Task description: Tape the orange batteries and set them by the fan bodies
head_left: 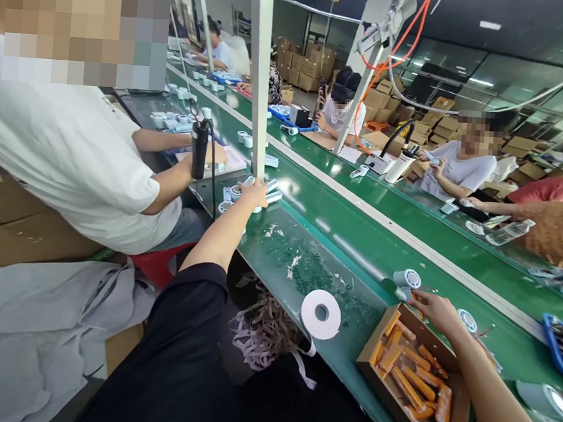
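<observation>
My left hand (254,193) reaches far forward, fingers spread over a cluster of light-blue plastic parts (274,191) at the near edge of the green work surface. On the right, my right hand (426,306) has its fingers closed on a small light-blue part (405,294). Just behind that part lies a round-ended light-blue housing (407,278). An open cardboard box (369,352) of orange-wrapped pieces (411,386) stands below my right hand. A roll of white tape (331,315) lies flat between my two arms, its loose end over the edge.
Scraps of white film (294,263) litter the near shelf. A metal post (259,74) rises beyond my left hand. Beside it sits a person in a white shirt (97,159), near a black hanging tool (200,149). More people sit across the green belt (330,205). A blue tray (553,358) is far right.
</observation>
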`<action>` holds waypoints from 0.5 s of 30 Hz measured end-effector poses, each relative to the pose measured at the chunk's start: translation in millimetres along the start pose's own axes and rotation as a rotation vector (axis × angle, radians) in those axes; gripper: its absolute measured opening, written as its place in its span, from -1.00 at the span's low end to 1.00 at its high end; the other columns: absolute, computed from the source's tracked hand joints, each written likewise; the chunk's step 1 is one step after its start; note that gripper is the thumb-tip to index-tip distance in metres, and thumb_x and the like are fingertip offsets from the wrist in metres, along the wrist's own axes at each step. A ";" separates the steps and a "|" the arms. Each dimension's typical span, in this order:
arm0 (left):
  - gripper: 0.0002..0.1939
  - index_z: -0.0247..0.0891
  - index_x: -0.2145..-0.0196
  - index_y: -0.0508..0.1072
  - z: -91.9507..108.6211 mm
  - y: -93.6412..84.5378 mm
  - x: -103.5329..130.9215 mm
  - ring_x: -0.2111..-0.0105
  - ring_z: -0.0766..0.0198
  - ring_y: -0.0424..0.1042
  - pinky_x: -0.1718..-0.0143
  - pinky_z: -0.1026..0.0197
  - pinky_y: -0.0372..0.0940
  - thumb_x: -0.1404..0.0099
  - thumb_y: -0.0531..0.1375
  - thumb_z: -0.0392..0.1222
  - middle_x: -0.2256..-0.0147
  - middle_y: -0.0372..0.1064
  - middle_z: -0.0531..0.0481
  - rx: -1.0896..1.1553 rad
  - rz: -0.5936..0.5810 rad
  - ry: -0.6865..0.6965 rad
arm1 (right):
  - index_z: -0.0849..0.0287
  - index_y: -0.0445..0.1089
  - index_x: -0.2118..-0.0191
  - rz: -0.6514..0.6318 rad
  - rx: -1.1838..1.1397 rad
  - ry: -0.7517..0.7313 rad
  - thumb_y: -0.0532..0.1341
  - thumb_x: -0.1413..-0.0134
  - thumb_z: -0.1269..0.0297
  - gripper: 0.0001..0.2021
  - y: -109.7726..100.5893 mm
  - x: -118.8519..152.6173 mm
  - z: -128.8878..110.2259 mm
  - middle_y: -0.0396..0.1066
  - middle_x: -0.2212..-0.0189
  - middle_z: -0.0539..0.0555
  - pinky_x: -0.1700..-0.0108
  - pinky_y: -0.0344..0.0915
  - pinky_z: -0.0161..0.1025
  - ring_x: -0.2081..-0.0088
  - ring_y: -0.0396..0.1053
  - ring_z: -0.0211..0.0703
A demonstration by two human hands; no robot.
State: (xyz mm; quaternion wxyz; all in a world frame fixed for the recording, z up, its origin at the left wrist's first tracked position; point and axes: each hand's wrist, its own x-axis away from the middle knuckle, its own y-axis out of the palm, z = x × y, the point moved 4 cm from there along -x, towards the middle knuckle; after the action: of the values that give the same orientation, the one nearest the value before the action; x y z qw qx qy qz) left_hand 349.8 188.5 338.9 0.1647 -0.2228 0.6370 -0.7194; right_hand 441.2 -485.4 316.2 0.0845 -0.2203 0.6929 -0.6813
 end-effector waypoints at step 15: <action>-0.41 -0.04 -0.09 0.51 125.8 26.7 76.5 -0.31 -0.08 0.17 -0.32 0.06 0.12 -0.05 0.36 -0.18 -0.26 0.34 -0.07 -0.171 -0.202 0.762 | 0.01 0.61 -0.11 0.055 -0.170 0.128 0.23 -0.26 -0.06 -0.56 6.2 11.4 5.1 0.67 0.08 0.09 0.10 0.41 -0.21 0.08 0.60 0.05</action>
State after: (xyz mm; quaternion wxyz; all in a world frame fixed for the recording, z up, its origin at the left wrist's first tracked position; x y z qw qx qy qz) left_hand 350.5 39.1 332.2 -0.1739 -0.0144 0.6851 -0.7073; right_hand 432.1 -495.0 311.9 0.0397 -0.1639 0.7578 -0.6303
